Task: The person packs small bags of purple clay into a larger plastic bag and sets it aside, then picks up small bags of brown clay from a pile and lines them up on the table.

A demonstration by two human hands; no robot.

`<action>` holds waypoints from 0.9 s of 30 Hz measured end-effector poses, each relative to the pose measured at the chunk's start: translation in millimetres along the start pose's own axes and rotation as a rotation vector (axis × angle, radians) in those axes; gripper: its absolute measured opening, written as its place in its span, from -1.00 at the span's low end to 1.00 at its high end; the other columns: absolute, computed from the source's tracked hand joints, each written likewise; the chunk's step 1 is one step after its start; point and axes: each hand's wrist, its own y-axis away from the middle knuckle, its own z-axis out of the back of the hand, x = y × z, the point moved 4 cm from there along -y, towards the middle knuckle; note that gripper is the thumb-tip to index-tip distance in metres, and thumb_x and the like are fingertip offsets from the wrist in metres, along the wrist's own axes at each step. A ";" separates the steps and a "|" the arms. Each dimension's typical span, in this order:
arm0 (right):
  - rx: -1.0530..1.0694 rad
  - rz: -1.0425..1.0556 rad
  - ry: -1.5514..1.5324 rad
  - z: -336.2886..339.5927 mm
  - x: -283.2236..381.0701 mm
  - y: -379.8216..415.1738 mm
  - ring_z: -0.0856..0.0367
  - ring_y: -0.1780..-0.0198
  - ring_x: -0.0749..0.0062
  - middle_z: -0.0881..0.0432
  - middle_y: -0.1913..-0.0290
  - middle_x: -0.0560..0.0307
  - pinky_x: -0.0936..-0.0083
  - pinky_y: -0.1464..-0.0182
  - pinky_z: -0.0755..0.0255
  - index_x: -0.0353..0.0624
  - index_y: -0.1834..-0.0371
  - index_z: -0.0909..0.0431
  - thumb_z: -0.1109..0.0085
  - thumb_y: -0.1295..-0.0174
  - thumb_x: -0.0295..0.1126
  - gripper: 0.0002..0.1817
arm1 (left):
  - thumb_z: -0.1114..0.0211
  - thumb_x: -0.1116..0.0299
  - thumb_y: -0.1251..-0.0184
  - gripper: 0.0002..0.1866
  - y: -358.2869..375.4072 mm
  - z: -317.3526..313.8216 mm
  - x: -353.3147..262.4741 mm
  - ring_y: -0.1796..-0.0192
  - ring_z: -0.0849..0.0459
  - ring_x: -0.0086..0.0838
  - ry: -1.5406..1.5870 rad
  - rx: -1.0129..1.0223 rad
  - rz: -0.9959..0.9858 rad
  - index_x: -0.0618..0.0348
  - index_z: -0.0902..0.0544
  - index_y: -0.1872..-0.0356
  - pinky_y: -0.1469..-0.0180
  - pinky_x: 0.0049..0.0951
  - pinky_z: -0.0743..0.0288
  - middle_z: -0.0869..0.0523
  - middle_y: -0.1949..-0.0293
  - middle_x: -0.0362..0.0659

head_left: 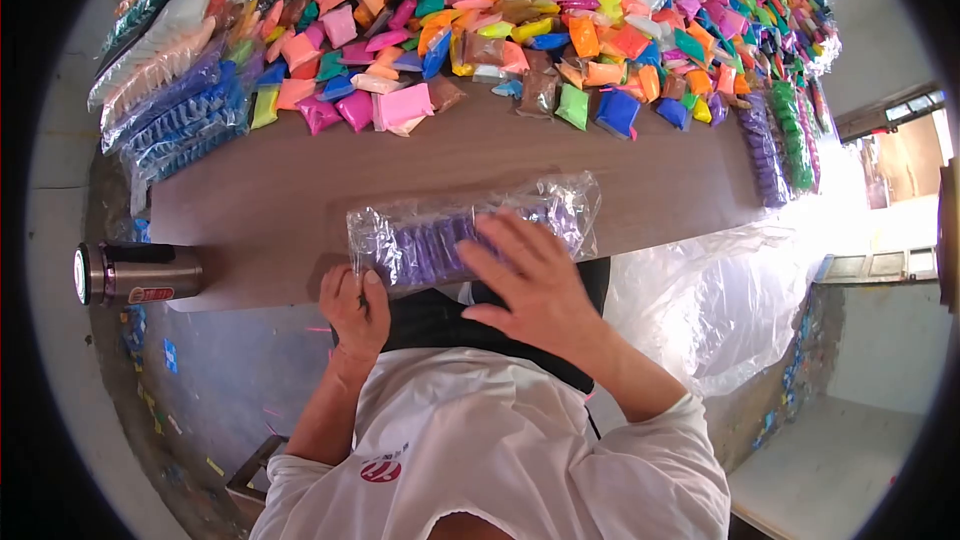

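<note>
A long clear plastic bag lies near the front edge of the table, with a row of small purple packets inside it. My left hand is closed at the bag's lower left corner, thumb against the curled fingers. A small dark bit shows between them; I cannot tell what it is. Over the right half of the bag, my right hand is open with its fingers spread. Its fingertips overlap the purple packets and hide some of them.
A big heap of colourful small packets covers the back of the brown table. Filled long bags lie at the left and right ends. A steel flask is at the left edge. Clear plastic sheeting hangs at the right.
</note>
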 end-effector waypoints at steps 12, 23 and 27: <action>-0.201 0.200 0.226 -43.1 -35.9 -4.6 -0.62 -0.22 0.28 -0.71 -0.09 0.20 0.23 -0.17 -0.41 -0.07 0.09 -0.69 -0.35 -0.15 -0.45 -0.76 | -0.08 0.15 -0.66 -0.55 -22.7 32.5 38.1 0.40 -0.54 -0.55 0.552 0.139 0.464 0.26 -0.62 0.43 0.33 -0.49 -0.41 -0.66 0.43 -0.17; 0.313 -0.413 -0.257 15.9 -55.4 -85.7 -0.68 0.15 -0.01 -0.73 0.24 -0.01 0.19 0.03 -0.51 -0.18 0.15 -0.70 -0.28 -0.33 -0.34 -0.84 | -0.16 0.21 -0.63 -0.58 -32.3 45.0 93.6 0.47 -0.43 -0.63 0.598 -0.097 0.659 0.25 -0.59 0.47 0.41 -0.52 -0.33 -0.60 0.50 -0.26; 0.597 -0.398 -0.145 -16.7 -107.1 -108.2 -0.71 0.11 0.03 -0.74 0.20 -0.08 0.20 0.05 -0.53 -0.19 0.13 -0.71 -0.25 -0.37 -0.26 -0.77 | -0.21 0.32 -0.57 -0.64 -32.1 37.0 81.2 0.50 -0.35 -0.56 0.285 -0.092 0.370 0.29 -0.52 0.48 0.43 -0.47 -0.27 -0.51 0.56 -0.21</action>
